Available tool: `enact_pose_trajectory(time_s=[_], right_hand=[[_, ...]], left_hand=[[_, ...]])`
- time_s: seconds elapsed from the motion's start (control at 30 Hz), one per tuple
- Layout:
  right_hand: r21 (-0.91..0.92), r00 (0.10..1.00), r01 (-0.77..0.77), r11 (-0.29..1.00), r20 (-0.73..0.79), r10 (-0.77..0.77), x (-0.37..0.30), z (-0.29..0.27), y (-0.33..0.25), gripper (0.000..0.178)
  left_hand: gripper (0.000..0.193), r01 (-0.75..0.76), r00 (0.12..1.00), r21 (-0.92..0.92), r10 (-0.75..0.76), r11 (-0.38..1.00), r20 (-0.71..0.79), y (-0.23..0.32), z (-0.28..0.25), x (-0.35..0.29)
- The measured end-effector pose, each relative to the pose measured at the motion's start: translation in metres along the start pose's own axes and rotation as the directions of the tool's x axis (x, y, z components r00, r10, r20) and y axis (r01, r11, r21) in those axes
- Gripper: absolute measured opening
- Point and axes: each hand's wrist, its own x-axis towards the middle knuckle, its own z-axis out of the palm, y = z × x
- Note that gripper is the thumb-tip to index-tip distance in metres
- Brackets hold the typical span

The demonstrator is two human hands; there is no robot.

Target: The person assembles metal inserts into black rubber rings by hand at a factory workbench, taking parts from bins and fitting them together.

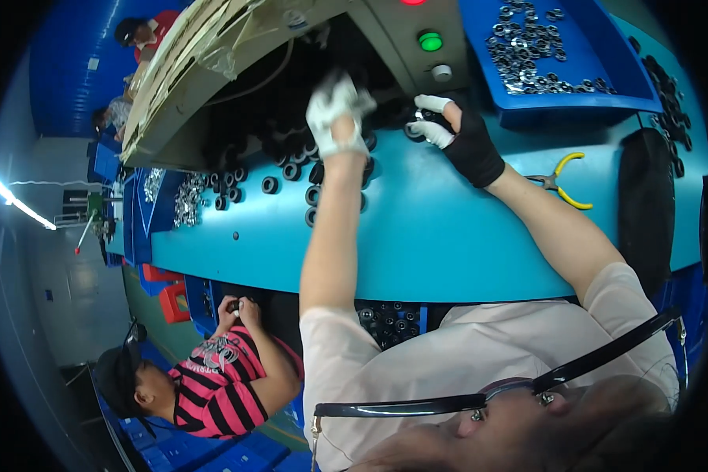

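My left hand (340,122), in a white glove, reaches toward the dark opening of a beige machine (405,47). Motion smears its fingers, and whether they hold anything cannot be made out. My right hand (476,149) wears a black glove with white-covered fingertips. Its thumb and fingers close round a small black and silver ring-shaped part (423,116), just above the teal table (417,244). Around and behind my left hand lie several black rings (292,171), some of them at the mouth of the machine.
A blue tray (582,106) of shiny metal rings stands at the far right. Yellow-handled pliers (562,181) lie beside my right forearm. More metal parts (189,197) lie at the left. A co-worker in a striped shirt (228,377) sits at the lower left, both hands on a small item.
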Motion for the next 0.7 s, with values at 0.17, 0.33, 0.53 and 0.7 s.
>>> enact_pose_trajectory(time_s=[0.17,0.33,0.53,0.7], right_hand=[[0.108,1.000,-0.014,0.994,-0.009,0.015,-0.001,-0.003,-0.001,0.030],[-0.019,0.998,0.053,0.998,-0.021,-0.053,-0.005,-0.001,0.001,0.035],[-0.048,0.998,0.058,0.997,0.012,-0.058,-0.006,0.000,0.002,0.036],[-0.026,0.999,0.052,0.998,0.016,-0.052,-0.006,0.001,0.004,0.035]], left_hand=[[0.031,0.183,0.969,-0.143,-0.155,0.973,0.192,-0.030,-0.005,-0.071],[0.033,0.217,0.948,-0.077,-0.191,0.973,0.255,-0.031,-0.014,-0.072],[0.038,0.246,0.945,-0.180,-0.194,0.952,0.263,-0.039,-0.010,-0.077],[0.039,0.265,0.934,-0.192,-0.202,0.945,0.295,-0.039,-0.010,-0.075]])
